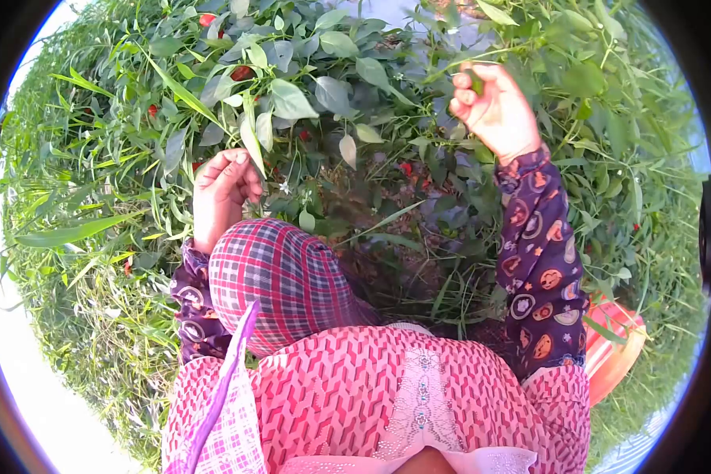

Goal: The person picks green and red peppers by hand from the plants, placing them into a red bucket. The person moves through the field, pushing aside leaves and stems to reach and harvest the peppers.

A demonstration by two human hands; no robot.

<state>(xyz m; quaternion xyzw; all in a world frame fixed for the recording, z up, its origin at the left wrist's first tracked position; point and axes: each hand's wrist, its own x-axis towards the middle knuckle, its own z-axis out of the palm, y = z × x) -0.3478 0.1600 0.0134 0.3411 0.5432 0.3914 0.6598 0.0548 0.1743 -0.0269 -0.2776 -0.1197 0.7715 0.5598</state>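
Observation:
My left hand (224, 188) is closed, its thumb and fingers curled together beside the leaves of a pepper plant (292, 99). What those fingers hold, if anything, I cannot tell. Raised higher among the foliage, my right hand (498, 110) has its palm showing and its fingers bent round a small dark green leaf-like piece (474, 82). A thin green stem (482, 55) passes just above its fingertips. Red peppers hang in the leaves, one (242, 73) above my left hand and another (405, 168) low between the two hands.
Dense green plants surround me, with long grass blades (79, 231) at the left. My knee in checked cloth (280, 276) rises below my left hand. Behind my right elbow is a red and orange striped container (613, 336). A purple strap (241, 340) crosses my left side.

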